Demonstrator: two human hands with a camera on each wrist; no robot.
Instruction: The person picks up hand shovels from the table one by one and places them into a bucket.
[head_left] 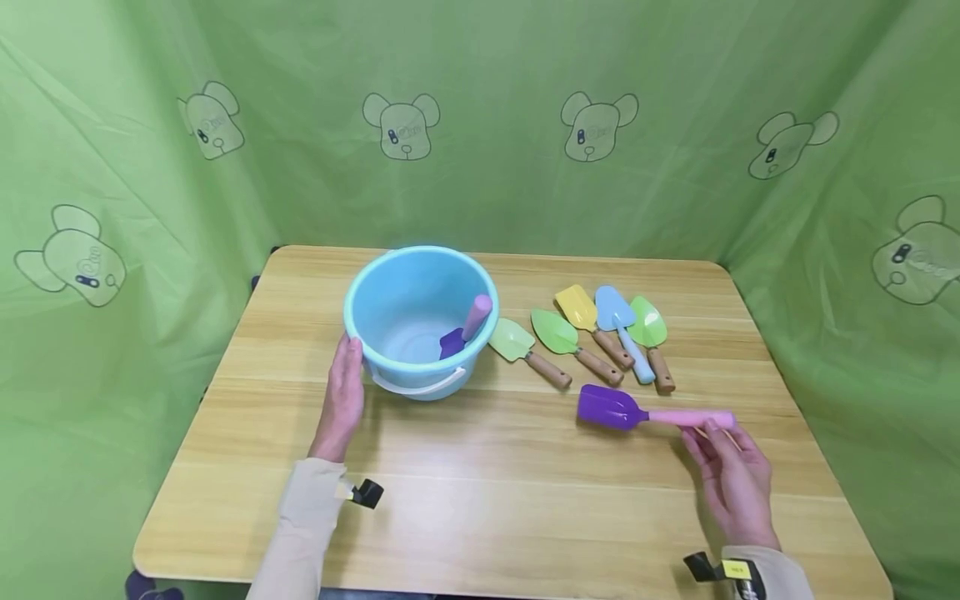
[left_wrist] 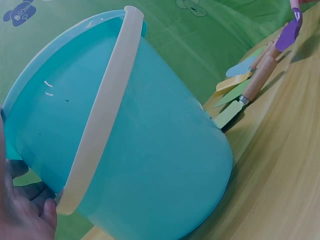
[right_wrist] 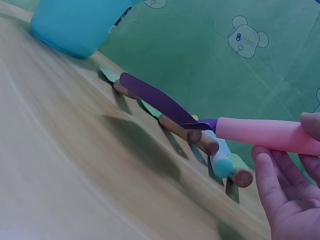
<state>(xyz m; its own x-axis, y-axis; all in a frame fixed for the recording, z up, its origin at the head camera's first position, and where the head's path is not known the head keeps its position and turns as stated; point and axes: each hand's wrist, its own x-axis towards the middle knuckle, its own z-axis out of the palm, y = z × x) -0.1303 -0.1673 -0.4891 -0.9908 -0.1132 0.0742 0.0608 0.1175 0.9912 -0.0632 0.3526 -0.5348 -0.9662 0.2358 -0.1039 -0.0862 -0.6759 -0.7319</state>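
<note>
My right hand (head_left: 738,479) pinches the pink handle of a toy shovel (head_left: 611,408) between thumb and fingers, with its purple scoop pointing left. In the right wrist view the shovel (right_wrist: 260,134) is held above the table, its shadow below. On the left, a light blue bucket (head_left: 420,375) stands upright with its white handle (left_wrist: 102,115) down at the front. My left hand (head_left: 343,400) rests against the bucket's near left side, fingers straight along the rim. Inside the bucket leans another shovel (head_left: 477,317) with a pink-purple handle and purple scoop.
Several toy trowels lie right of the bucket: a pale green one (head_left: 513,340), a leaf-shaped green one (head_left: 555,332), a yellow one (head_left: 577,307), a blue one (head_left: 615,308) and a bright green one (head_left: 648,322). Green curtains (head_left: 495,192) enclose the wooden table (head_left: 480,517).
</note>
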